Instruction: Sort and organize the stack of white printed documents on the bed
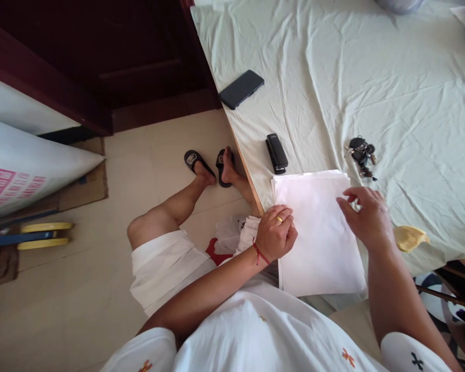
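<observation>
From my remote seat, I see both hands on a stack of white paper (320, 232) at the table (411, 93) edge. The left hand (275, 235) curls its fingers together on the stack's left edge; the right hand (366, 217) pinches the right edge. A black stapler (276, 153) lies just beyond the left fingertips, keys (361, 154) beyond the right.

One head cam, looks steeply down & fwd from close above the lap; table (391, 88) edge fills upper right, floor (81, 310) at left. No 2nd view.
</observation>
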A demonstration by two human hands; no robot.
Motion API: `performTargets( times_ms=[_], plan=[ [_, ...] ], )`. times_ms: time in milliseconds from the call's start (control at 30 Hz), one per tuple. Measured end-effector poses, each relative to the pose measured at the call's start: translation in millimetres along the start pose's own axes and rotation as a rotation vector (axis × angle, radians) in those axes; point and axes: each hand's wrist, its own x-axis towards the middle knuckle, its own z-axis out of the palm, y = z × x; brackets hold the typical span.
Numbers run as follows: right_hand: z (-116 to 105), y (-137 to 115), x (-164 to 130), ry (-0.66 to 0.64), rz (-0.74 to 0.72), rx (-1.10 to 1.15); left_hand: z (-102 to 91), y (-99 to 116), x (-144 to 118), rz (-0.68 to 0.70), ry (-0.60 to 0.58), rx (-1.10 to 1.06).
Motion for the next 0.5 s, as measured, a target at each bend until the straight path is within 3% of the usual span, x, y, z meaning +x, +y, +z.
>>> performTargets(
  times_ms=[167,333,500],
  plan=[
    [17.6,-30.9,48.7,-0.143,-0.35,-0.066,0.9,0.5,1.6,0.03,0.055,0.013],
    [30.8,-32.7,76.1,-0.278,-0.474,-0.138,2.6,-0.3,0.9,0.013,0.027,0.012],
    [25.9,-26.0,86.0,-0.329,-0.491,-0.155,2.0,-0.3,0.3,0.017,0.028,0.014]
  ],
)
